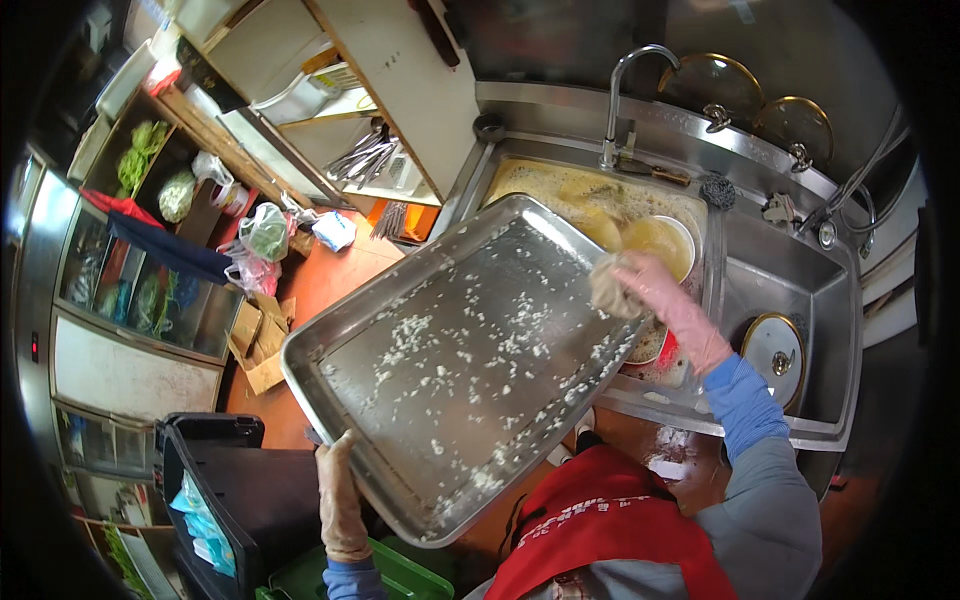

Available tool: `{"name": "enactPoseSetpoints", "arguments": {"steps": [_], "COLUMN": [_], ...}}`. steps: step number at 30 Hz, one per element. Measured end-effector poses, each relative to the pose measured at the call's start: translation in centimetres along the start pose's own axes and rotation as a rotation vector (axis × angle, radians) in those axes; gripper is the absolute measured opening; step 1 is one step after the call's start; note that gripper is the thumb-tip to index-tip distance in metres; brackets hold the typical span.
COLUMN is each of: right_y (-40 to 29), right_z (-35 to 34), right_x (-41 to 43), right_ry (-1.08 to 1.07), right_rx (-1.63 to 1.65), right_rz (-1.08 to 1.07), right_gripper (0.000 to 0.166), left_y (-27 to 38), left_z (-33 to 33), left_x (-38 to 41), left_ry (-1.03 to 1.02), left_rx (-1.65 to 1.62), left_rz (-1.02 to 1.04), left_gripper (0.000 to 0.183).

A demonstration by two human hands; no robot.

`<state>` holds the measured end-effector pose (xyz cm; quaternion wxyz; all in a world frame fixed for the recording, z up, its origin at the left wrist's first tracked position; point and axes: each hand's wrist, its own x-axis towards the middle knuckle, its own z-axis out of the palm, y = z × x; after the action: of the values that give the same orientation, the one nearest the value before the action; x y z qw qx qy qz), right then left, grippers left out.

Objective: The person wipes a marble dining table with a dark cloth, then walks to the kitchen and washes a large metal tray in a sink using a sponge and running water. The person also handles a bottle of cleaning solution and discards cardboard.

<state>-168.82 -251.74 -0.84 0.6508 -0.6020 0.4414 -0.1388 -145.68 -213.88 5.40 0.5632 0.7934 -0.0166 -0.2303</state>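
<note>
A large rectangular metal tray (450,337), strewn with white crumb-like bits, is tilted between the sink and the bins. My gloved left hand (339,495) grips its near left edge. In my right hand (664,300), in a pink rubber glove, is a wadded beige cloth (616,289), at the tray's right edge. Just beyond the cloth, a white-rimmed bowl (667,244) lies in the cloudy yellowish water of the left sink basin (540,174). Part of a red and white dish (660,349) shows there too, mostly hidden by the tray.
The right basin (772,277) holds a glass lid (776,356). A faucet (613,112), a knife (660,172) and a steel scrubber (718,191) are at the back. Black bins (255,480) and a green bin (405,574) stand lower left; cardboard (262,341) lies on the floor.
</note>
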Motion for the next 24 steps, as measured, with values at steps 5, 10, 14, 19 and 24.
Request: {"name": "enactPoseSetpoints", "arguments": {"steps": [5, 10, 14, 19, 24], "right_y": [-2.0, 4.0, 7.1, 10.0, 7.8], "right_z": [10.0, 22.5, 24.0, 21.0, 10.1], "right_x": [-4.0, -7.0, -3.6, 7.3, 13.5], "right_ry": [-0.544, -0.621, -0.554, -0.433, -0.088], "right_rx": [0.066, -0.465, -0.785, -0.921, -1.058], "right_rz": [-0.054, -0.752, -1.347, -1.055, -0.738], "right_gripper": [0.017, 0.04, 0.055, 0.06, 0.058], "left_y": [-3.3, -8.2, -11.4, -10.1, -9.8], "left_z": [2.2, 3.8, 3.7, 6.6, 8.7], "left_x": [0.3, 1.6, 1.2, -0.3, -1.6], "left_ry": [-0.092, -0.063, -0.004, 0.117, 0.189], "left_rx": [-0.083, -0.383, -0.316, -0.096, -0.137], "left_rz": [-0.014, -0.172, -0.153, -0.231, -0.238], "left_gripper": [0.033, 0.041, 0.032, 0.026, 0.029]}}
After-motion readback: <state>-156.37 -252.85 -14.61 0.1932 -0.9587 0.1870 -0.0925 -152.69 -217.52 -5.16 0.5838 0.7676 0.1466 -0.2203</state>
